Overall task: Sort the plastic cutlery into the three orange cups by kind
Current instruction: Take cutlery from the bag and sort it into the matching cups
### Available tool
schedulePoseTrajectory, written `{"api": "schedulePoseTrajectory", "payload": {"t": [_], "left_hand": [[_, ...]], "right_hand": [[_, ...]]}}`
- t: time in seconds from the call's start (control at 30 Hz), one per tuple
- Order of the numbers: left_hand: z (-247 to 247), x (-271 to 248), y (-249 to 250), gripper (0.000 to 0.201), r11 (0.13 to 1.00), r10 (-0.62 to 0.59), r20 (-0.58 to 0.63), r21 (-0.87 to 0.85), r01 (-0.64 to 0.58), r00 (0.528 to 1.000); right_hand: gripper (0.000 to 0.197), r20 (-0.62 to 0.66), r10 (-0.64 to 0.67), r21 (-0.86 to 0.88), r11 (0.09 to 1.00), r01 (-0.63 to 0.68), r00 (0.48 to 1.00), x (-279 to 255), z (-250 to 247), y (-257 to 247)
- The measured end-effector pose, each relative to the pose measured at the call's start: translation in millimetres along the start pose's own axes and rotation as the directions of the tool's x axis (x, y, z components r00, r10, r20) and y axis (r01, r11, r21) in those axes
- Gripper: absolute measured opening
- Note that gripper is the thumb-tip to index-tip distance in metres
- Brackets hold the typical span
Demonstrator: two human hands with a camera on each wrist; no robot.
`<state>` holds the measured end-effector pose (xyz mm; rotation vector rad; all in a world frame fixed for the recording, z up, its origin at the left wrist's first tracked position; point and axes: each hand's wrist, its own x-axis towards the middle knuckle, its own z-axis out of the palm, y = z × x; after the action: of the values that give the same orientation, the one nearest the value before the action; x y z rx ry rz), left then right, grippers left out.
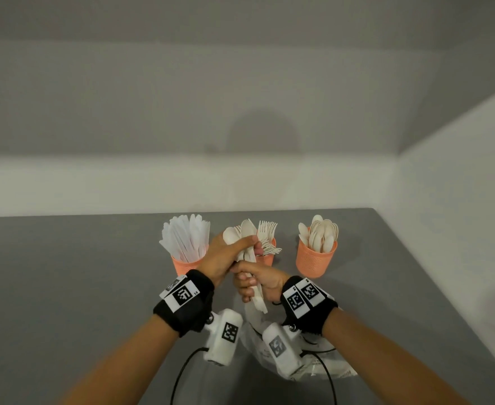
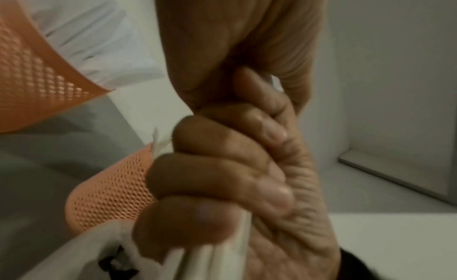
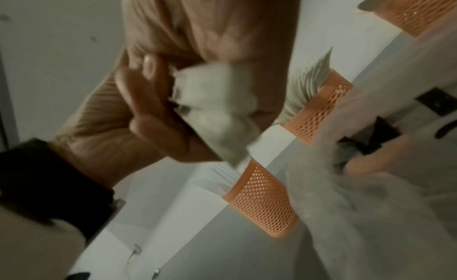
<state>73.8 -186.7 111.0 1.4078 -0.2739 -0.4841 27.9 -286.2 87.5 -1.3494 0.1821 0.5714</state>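
- Head view, centre of frame: both hands meet on one bundle of cutlery [image 1: 247,252], pale spoons among it, held up in front of the middle cup.
- Left hand [image 1: 225,255] wraps the upper part of the bundle, thumb across the front just below the spoon bowls.
- Right hand [image 1: 255,282] sits directly under it, fingers curled round the handles; handle ends stick out below the fist.
- Left wrist view: fingers [image 2: 210,167] of the right hand closed tight on white handles, lower centre; the left hand's own palm fills the top of the frame.
- Right wrist view blurred; white cutlery seen clamped between the hands, upper centre.
- Three orange cups in a row across the grey table [image 1: 65,287], mid-frame.
- Left cup [image 1: 183,266]: full of white knives [image 1: 186,238], standing.
- Middle cup [image 1: 266,257]: mostly hidden behind the hands; forks [image 1: 268,235] fan out of it.
- Right cup [image 1: 316,258]: spoons [image 1: 320,235], bowls up; stands apart from the other two.
- Bottom centre: a crumpled white plastic bag [image 1: 313,363] on the table beneath the wrists.
- Black wrist straps with printed markers on both arms.
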Motion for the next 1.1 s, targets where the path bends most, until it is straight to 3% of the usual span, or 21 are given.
{"api": "schedulePoseTrajectory", "payload": {"t": [0.07, 0.13, 0.23, 0.33, 0.47, 0.6, 0.67, 0.77, 0.83, 0.9, 0.93, 1.0, 1.1], "left_hand": [[3.1, 3.0, -3.3, 0.014, 0.994, 0.057, -0.132, 0.099, -0.044, 0.990], [6.5, 6.2, -6.3, 0.012, 0.978, 0.128, -0.259, 0.195, -0.078, 0.957], [13.6, 6.8, -9.0, 0.012, 0.976, 0.178, -0.390, 0.189, -0.110, 0.903], [21.3, 6.1, -10.0, 0.015, 0.977, 0.199, -0.412, 0.150, -0.149, 0.889], [23.9, 8.9, -9.7, 0.016, 0.982, 0.172, -0.418, 0.150, -0.119, 0.892], [20.2, 12.2, -6.7, 0.017, 0.986, 0.113, -0.367, 0.157, -0.058, 0.924], [18.0, 12.1, -6.7, 0.020, 0.990, 0.087, -0.364, 0.132, -0.041, 0.927], [17.0, 8.3, -5.8, 0.029, 0.999, 0.050, -0.274, 0.000, -0.052, 0.960], [14.7, 3.7, -3.7, 0.033, 0.999, 0.023, -0.149, -0.039, -0.029, 0.989], [13.0, -1.3, 0.7, 0.019, 0.999, 0.053, -0.027, 0.002, -0.053, 0.998], [12.7, -2.2, 0.8, 0.023, 0.997, 0.075, -0.004, 0.023, -0.075, 0.997], [12.8, -0.6, 0.9, 0.036, 0.996, 0.063, -0.055, 0.061, -0.059, 0.996], [10.2, 8.8, -5.0, 0.034, 0.986, 0.065, -0.279, 0.165, -0.019, 0.958]], "right_hand": [[0.024, -0.122, -0.089, -0.072, 0.994, 0.081, 0.989, -1.7, 1.8, 0.4], [0.009, -0.272, -0.257, -0.247, 0.950, 0.190, 0.927, -0.1, 2.6, 3.0], [0.024, -0.389, -0.435, -0.456, 0.857, 0.240, 0.812, 4.0, 4.4, 9.9], [0.035, -0.459, -0.522, -0.552, 0.802, 0.230, 0.719, 4.3, 5.9, 15.6], [0.038, -0.440, -0.594, -0.634, 0.737, 0.235, 0.674, -0.9, 7.5, 18.6], [0.032, -0.363, -0.596, -0.623, 0.727, 0.289, 0.716, -3.0, 1.1, 18.2], [0.007, -0.312, -0.562, -0.571, 0.755, 0.322, 0.766, -2.7, -0.8, 17.3], [0.026, -0.294, -0.361, -0.315, 0.911, 0.267, 0.885, -11.0, -3.4, 10.3], [0.031, -0.205, -0.223, -0.103, 0.973, 0.205, 0.953, -18.1, -7.3, 4.2], [0.034, -0.092, -0.140, 0.020, 0.990, 0.142, 0.986, -22.4, -9.0, 0.0], [0.035, -0.058, -0.122, 0.034, 0.992, 0.124, 0.991, -24.1, -8.5, -0.7], [0.035, -0.052, -0.109, 0.028, 0.993, 0.111, 0.993, -25.6, -6.7, -0.3], [0.027, -0.143, -0.180, -0.112, 0.980, 0.165, 0.973, -24.9, -4.0, 3.7]]}}
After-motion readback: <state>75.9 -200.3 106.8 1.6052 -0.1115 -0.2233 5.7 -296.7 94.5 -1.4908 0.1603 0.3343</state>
